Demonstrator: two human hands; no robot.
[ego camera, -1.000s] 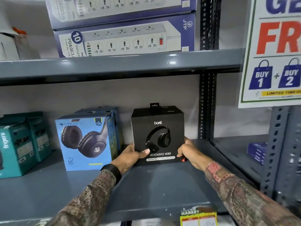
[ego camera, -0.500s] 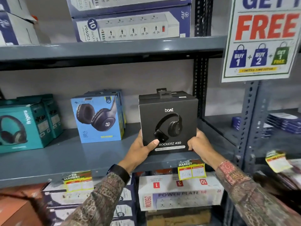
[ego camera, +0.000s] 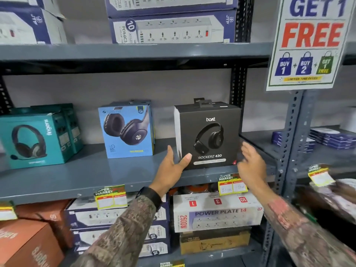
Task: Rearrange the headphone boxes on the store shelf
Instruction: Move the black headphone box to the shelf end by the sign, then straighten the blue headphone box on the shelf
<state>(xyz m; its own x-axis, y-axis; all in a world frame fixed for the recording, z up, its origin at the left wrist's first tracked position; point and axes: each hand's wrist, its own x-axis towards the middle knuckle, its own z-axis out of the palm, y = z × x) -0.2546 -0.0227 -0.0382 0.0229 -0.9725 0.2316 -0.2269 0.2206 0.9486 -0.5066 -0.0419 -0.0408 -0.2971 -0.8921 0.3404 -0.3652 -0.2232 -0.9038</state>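
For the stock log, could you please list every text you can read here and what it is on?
"boAt", "ROCKERZ 430": black headphone box
"fingers": teal box
"GET 1 FREE", "BUY 1", "BUY 2", "LIMITED TIME OFFER": poster
"POWER PLATE 14", "2600W": white box
"SUPER MARKET": price tag
Blue box brand: blurred.

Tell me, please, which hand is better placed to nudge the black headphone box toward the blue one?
Probably the right hand: it is open beside the black headphone box's right edge, away from the blue box, so it could push leftward. The left hand sits at the lower left corner, in the way.
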